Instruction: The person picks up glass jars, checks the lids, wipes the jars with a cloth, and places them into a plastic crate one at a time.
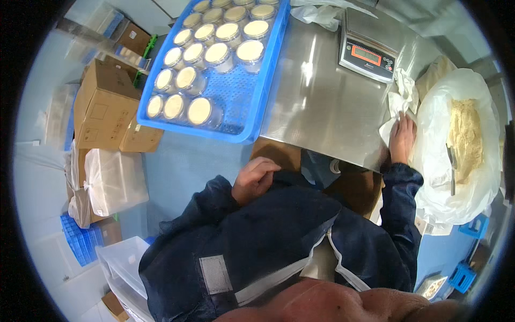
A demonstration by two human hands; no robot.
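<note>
My right hand (402, 133) rests on a crumpled white cloth or paper (399, 96) at the right edge of the steel table; whether its fingers grip it is unclear. Near my body, off the table's front edge, my left hand (254, 180) is loosely curled, and nothing shows in it. A blue perforated plastic tray (254, 100) at the table's left holds several clear jars (217, 52) topped with pale cream discs. A digital scale (368, 56) stands at the back right. Right of the table, a plastic-lined container (432, 161) holds tan powder (464, 141) and a dark-handled utensil (452, 169).
The steel table (318, 92) has a front edge close to my body. Cardboard boxes (104, 108) and a plastic-wrapped white box (116, 181) stand at the left. Clear plastic bags (318, 16) lie behind the scale area. Blue crates (462, 277) are on the floor at lower right.
</note>
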